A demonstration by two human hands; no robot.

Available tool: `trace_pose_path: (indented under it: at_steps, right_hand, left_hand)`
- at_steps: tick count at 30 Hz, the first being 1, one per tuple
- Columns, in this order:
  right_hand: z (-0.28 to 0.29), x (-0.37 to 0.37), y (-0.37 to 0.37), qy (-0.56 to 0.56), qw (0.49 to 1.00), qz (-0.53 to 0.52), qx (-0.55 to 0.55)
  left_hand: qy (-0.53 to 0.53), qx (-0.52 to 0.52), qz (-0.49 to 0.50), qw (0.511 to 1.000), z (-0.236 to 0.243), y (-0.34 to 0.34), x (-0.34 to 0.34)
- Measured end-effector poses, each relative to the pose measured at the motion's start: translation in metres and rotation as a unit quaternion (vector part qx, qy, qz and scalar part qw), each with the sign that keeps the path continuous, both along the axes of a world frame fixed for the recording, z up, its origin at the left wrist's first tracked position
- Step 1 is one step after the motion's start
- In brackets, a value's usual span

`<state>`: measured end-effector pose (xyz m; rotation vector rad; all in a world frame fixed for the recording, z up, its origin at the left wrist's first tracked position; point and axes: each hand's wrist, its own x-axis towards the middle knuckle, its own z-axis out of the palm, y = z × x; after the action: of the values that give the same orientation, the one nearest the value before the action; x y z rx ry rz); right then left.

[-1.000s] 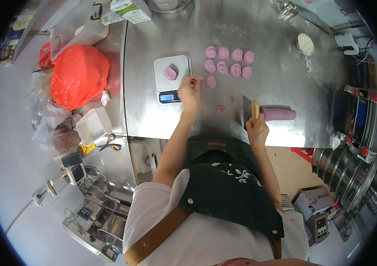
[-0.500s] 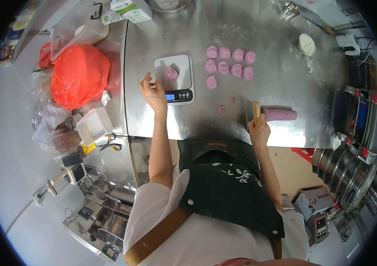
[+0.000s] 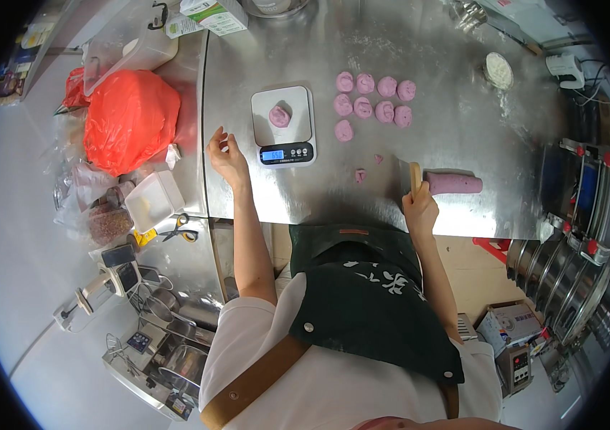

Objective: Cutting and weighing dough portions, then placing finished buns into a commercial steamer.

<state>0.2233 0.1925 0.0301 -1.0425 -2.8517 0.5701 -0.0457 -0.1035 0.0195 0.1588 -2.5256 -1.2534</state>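
Observation:
My left hand (image 3: 227, 159) hovers left of a white kitchen scale (image 3: 283, 145), empty, its fingers loosely curled and apart. On the scale's plate rests a pink dough piece (image 3: 280, 116), and the display is lit. My right hand (image 3: 421, 209) grips the wooden handle of a dough scraper (image 3: 415, 176); its metal blade faces left and shows only in part. Just right of the scraper lies a pink dough log (image 3: 454, 183). Several pink dough balls (image 3: 363, 107) sit in rows beyond. Two small dough scraps (image 3: 361, 175) lie between the scale and the scraper.
A bowl of white powder (image 3: 498, 71) stands at the far right of the steel table (image 3: 276, 64). To the left are a red plastic bag (image 3: 133, 122), a white tub (image 3: 154, 201) and scissors (image 3: 181, 228). A carton (image 3: 220, 16) stands at the back.
My left hand has drawn back left and slightly downward, away from the scale. The dough piece remains on the plate. My right hand keeps hold of the scraper beside the log.

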Motion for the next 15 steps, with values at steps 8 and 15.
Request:
trace_pose_path:
  at_steps: [8, 15]
  right_hand:
    - [0.0, -0.001, -0.001, 0.007, 1.0, -0.003, -0.003]
    - [-0.001, 0.0, -0.001, 0.013, 1.0, -0.01, -0.008]
  left_hand:
    - [0.029, -0.003, -0.062, 0.998, 0.001, 0.03, 0.002]
    - [0.076, -0.197, -0.224, 0.951, 0.002, 0.077, 0.006]
